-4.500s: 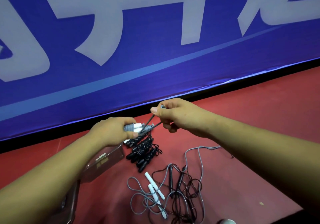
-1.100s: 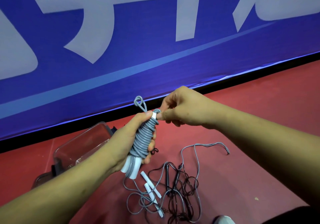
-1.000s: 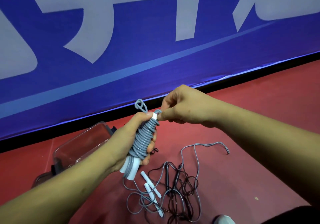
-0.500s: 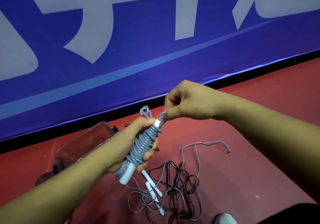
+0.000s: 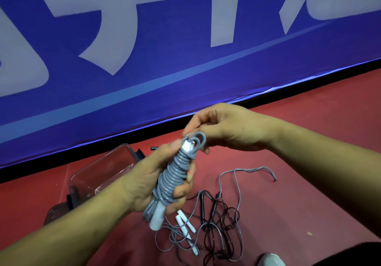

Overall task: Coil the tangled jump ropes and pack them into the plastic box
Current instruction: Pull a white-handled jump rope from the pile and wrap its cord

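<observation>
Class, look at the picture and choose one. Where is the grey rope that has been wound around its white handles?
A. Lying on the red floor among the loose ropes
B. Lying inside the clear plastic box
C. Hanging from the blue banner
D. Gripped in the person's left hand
D: the left hand wraps around the coiled grey rope, held up above the floor, while the right hand pinches its top loop.

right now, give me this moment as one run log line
left hand: grips coiled grey rope | right hand: pinches its end loop | plastic box: open | tangled ropes: on floor
</observation>
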`<state>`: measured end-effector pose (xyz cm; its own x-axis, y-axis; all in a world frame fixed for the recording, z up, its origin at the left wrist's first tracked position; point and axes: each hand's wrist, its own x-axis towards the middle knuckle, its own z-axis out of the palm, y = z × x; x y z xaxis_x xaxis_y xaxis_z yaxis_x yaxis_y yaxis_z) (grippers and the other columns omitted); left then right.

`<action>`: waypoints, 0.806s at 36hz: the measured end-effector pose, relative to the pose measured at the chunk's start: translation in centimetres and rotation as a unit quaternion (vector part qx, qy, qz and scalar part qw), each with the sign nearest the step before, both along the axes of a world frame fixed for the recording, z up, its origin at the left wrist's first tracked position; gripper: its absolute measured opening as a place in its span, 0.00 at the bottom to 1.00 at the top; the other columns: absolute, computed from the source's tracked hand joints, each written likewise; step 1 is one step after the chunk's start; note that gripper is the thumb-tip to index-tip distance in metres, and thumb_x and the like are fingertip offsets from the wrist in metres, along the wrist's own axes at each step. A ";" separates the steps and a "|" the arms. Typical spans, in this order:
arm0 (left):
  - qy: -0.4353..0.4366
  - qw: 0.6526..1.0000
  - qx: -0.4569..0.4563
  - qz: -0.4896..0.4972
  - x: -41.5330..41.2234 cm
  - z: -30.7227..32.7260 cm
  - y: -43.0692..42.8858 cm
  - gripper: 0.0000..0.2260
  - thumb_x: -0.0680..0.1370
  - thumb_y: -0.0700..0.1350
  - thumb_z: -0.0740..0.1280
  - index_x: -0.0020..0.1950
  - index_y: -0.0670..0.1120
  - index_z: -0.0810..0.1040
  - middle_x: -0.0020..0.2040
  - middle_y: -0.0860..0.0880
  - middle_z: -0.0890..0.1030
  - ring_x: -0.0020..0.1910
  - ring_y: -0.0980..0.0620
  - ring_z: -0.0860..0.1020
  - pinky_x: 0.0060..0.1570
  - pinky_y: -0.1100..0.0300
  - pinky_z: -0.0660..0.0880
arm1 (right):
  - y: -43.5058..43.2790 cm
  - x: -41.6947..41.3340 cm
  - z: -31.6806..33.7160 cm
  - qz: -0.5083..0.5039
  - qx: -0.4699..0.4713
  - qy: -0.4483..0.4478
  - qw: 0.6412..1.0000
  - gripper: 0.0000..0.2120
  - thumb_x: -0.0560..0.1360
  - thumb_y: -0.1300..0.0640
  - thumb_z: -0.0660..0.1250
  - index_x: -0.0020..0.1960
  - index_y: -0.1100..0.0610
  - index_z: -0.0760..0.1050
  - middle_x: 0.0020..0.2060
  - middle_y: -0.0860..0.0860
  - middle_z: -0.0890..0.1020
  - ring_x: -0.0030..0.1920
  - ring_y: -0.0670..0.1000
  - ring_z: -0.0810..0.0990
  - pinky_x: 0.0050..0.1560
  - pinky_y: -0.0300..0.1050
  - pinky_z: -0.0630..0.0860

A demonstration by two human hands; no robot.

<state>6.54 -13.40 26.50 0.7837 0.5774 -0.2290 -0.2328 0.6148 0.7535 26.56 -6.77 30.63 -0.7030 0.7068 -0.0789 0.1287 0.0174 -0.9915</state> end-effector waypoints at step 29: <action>0.067 0.938 0.125 0.316 2.1 2.6 0.5 0.16 0.76 0.51 0.65 0.63 0.52 0.76 0.38 0.41 0.76 0.29 0.47 0.73 0.27 0.59 0.73 | -0.1 -0.7 0.9 -0.168 0.063 -0.001 0.984 0.08 0.75 0.67 0.68 0.38 0.63 0.73 0.27 0.56 0.76 0.28 0.53 0.70 0.30 0.43 0.68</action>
